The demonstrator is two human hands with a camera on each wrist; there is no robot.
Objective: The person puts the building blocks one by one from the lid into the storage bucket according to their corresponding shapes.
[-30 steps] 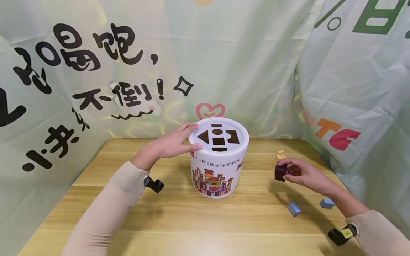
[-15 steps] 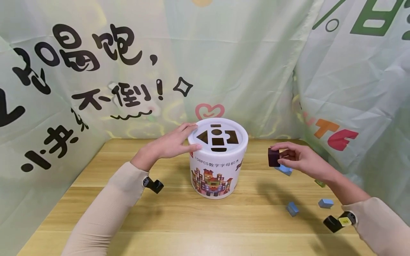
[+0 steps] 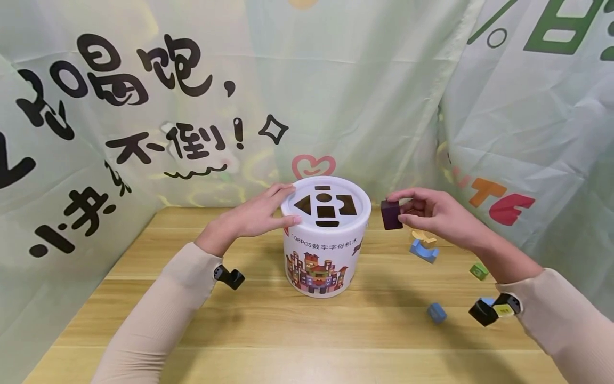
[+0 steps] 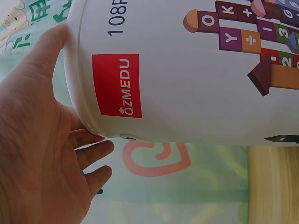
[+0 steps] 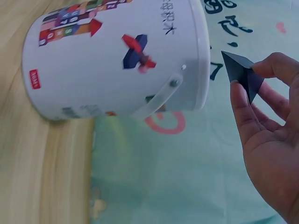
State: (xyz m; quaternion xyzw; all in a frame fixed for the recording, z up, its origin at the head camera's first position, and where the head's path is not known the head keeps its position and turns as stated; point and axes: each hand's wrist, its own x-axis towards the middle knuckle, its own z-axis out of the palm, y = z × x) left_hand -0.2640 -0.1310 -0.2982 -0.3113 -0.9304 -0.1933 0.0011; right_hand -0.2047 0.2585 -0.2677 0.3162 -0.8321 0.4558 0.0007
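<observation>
A white lidded bucket (image 3: 322, 242) printed with a castle of blocks stands upright on the table. Its lid (image 3: 312, 218) has several shaped holes, among them a triangle, a circle and a square. My left hand (image 3: 249, 214) rests against the left side of the lid's rim, thumb in front and fingers behind, nearly straight. Just right of the rim, raised above the table, my right hand (image 3: 438, 216) pinches a dark purple triangular block (image 3: 392, 215) between thumb and fingertips. The right wrist view shows a three-sided end of this block (image 5: 244, 74).
Beyond the right hand lie a yellow piece (image 3: 424, 236) and a blue arch block (image 3: 423, 251). A green block (image 3: 478, 271) and a small blue block (image 3: 437, 313) lie nearer. Another blue block is partly behind the right wrist camera (image 3: 494, 312). Printed cloth (image 3: 384, 106) surrounds the wooden table (image 3: 288, 341).
My right hand has lifted the purple block and carried it leftward to beside the lid, uncovering the yellow, blue and green blocks. The left hand stays on the rim.
</observation>
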